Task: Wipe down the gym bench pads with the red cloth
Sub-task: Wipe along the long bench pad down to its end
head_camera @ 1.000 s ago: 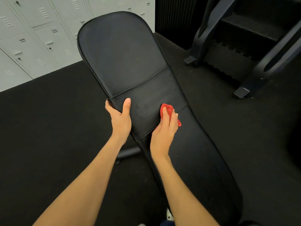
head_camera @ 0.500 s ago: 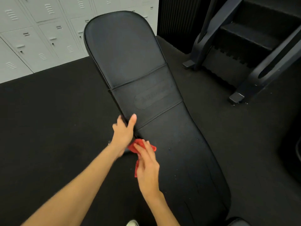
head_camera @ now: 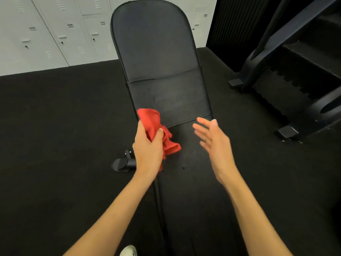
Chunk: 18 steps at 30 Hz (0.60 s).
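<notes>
Head view: the left hand (head_camera: 147,145) grips the red cloth (head_camera: 151,121), thumb and fingers curled round its bunched middle, loose folds spilling out above and to the right. The cloth sits at the left edge of the gym bench pads (head_camera: 156,48), over the seam where the stitched middle band (head_camera: 169,97) meets the lower pad (head_camera: 193,191). The right hand (head_camera: 214,143) is spread wide and holds nothing; it is above the lower pad near the right edge, blurred, and contact with the pad cannot be confirmed. The cloth appears light, soft and limp; judged to crumple readily, so a full-palm hold on the bunched centre should give the best pressure. The pads are black, smooth, vinyl-like upholstery, long and narrow with a rounded far end, likely firm underneath and mildly slick. A few dark specks lie on the lower pad. A black cylindrical frame foot (head_camera: 121,164) shows beside the left edge. Surroundings: dark textured floor (head_camera: 55,126), pale metal lockers (head_camera: 55,30), a black machine frame (head_camera: 295,71) on the right.
</notes>
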Each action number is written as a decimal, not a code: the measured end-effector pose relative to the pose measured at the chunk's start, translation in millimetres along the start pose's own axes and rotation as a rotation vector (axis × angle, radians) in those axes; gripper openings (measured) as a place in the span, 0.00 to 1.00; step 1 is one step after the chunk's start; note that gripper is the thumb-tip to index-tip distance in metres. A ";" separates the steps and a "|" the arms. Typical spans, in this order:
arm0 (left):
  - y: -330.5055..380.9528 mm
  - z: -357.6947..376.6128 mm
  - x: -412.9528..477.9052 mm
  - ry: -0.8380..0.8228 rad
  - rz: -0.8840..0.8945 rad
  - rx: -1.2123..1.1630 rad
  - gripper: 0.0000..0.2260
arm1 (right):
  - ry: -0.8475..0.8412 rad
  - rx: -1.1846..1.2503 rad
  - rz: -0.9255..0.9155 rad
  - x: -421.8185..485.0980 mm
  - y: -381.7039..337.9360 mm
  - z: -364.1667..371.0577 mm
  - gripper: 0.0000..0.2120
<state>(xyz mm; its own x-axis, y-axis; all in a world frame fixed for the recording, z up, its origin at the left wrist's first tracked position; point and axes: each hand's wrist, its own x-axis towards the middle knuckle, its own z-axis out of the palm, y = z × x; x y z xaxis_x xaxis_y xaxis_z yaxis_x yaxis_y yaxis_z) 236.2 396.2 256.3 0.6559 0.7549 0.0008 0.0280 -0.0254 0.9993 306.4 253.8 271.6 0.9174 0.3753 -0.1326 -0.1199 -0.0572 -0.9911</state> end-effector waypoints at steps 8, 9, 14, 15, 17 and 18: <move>-50.6 0.7 44.8 -0.212 0.896 1.051 0.23 | 0.168 -0.404 -0.079 58.3 41.5 -73.0 0.15; -57.8 -0.6 42.3 -0.193 0.932 1.034 0.22 | 0.165 -0.424 -0.080 66.4 45.0 -73.9 0.18; -120.3 -20.2 -21.5 -0.312 1.021 1.058 0.18 | -0.053 -0.412 -0.050 105.3 42.4 -62.2 0.33; -132.2 -25.8 -37.3 -0.374 1.047 1.093 0.18 | -0.132 -0.416 -0.029 109.2 42.7 -58.0 0.35; -142.7 -33.9 -52.9 -0.481 1.101 1.178 0.19 | -0.211 -0.550 -0.019 112.1 48.5 -51.2 0.38; -139.4 -36.0 -49.8 -0.519 1.138 1.216 0.20 | -0.209 -0.625 -0.028 111.5 52.6 -49.0 0.38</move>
<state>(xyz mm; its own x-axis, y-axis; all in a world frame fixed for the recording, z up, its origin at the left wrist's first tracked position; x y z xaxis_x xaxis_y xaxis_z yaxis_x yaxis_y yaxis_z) 172.5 385.8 118.3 0.8948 -0.2522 0.3684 -0.2368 -0.9676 -0.0873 420.9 247.4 205.0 0.8162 0.5529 -0.1679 0.2037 -0.5473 -0.8118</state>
